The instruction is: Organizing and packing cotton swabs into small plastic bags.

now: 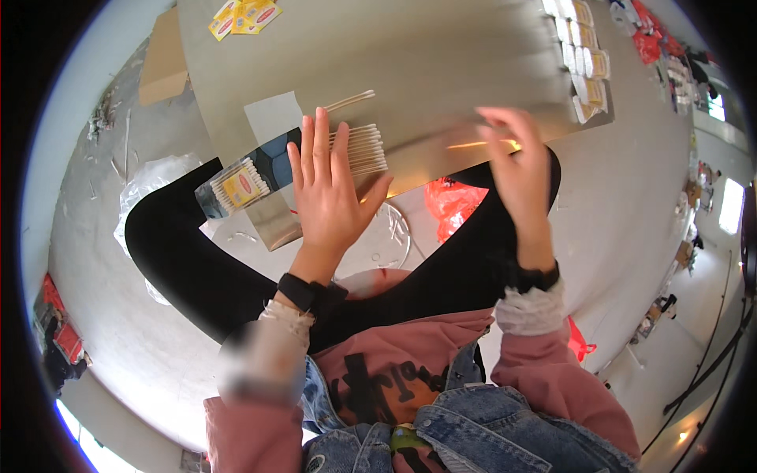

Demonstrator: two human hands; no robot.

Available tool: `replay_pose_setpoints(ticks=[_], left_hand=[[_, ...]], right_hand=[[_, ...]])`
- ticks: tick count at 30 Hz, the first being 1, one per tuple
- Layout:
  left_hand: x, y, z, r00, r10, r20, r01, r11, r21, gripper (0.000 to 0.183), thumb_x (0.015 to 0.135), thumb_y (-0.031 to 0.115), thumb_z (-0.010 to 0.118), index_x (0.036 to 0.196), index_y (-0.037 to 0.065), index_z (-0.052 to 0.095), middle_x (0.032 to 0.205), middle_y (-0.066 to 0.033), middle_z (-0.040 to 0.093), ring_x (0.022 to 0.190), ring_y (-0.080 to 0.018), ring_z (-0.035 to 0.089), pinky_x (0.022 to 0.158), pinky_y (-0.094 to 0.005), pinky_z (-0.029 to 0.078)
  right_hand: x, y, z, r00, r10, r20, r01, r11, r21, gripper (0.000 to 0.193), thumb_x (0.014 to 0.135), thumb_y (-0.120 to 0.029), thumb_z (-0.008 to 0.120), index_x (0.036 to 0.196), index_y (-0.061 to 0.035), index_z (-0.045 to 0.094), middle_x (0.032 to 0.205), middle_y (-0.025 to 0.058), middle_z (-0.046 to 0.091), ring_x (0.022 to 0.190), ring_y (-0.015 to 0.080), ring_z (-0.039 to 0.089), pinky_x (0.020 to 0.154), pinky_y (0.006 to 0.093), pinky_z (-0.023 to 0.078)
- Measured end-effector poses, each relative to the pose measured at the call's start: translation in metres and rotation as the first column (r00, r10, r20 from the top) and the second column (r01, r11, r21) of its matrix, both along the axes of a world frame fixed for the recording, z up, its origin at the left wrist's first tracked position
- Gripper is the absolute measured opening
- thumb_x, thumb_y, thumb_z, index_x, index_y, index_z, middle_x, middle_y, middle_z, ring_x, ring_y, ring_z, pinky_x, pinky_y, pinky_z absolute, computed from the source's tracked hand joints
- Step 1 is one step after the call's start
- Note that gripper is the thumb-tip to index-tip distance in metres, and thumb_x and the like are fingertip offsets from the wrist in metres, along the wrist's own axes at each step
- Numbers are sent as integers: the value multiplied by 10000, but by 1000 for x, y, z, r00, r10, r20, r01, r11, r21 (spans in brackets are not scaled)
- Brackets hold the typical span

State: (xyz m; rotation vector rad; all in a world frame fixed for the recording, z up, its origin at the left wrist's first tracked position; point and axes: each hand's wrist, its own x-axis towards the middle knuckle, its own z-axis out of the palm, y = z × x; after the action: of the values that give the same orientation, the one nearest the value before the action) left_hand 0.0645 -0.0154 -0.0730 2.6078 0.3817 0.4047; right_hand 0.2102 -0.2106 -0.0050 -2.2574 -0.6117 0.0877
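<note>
My left hand (331, 185) lies flat, its fingers slightly spread, over the left ends of a row of cotton swabs (367, 150) on the metal table. One or two loose swabs (352, 100) lie just beyond its fingertips. Beside it, to the left, a dark patterned piece (276, 158) adjoins a clear bag of cotton swabs with a yellow label card (240, 187). My right hand (519, 158) is raised near the table's front edge, a little blurred. Its thumb and forefinger are apart, and I see nothing between them.
The metal table (410, 55) bears a white sheet (272, 117), yellow cards (243, 16) at the far left, and a row of packed swab bags (582, 59) along the right edge. A red plastic bag (453, 206) is below the table. A cardboard piece (164, 59) stands left.
</note>
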Motion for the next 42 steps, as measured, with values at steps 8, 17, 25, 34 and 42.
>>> replay_pose_setpoints(ticks=[8,17,25,34,42], left_hand=[[-6,-2,-6,977,-86,-196,92,996,20,1018,850,560,687,1550,-46,263,1632,-210,254,1528,-355,216,1211,-555,176],[1,-7,-7,971,-31,-236,56,993,102,1040,849,677,587,1527,-62,314,1626,-203,275,1527,-327,227,1216,-519,196],[-2,1,1,999,-37,-24,30,970,-242,754,984,324,589,1543,-64,263,1608,-228,300,1508,-367,271,1209,-534,204],[1,-8,13,905,382,188,3,437,-900,578,1068,200,358,1585,4,190,1620,-214,282,1506,-324,276,1232,-432,180],[18,1,7,782,577,237,111,245,-963,612,1061,307,368,1567,-4,225,1595,-228,316,1510,-324,260,1248,-432,155]], right_hand=[[26,130,-60,798,593,104,-596,803,-6,85,814,-40,700,857,-70,634,937,61,644,951,297,595,810,426,498],[95,104,-67,916,355,188,-353,935,-48,48,856,-32,677,901,-47,666,887,98,675,828,269,636,715,353,502],[-32,96,-68,911,176,-373,121,751,649,368,1064,-276,518,1297,4,573,1326,145,599,1233,231,571,1048,370,461],[-63,115,-68,870,120,-477,305,630,714,563,1100,-400,357,1453,36,395,1467,230,455,1418,297,409,1212,423,295],[-46,129,-81,988,83,128,-101,985,141,436,1037,-164,499,1437,3,447,1462,205,484,1405,377,416,1151,454,354]])
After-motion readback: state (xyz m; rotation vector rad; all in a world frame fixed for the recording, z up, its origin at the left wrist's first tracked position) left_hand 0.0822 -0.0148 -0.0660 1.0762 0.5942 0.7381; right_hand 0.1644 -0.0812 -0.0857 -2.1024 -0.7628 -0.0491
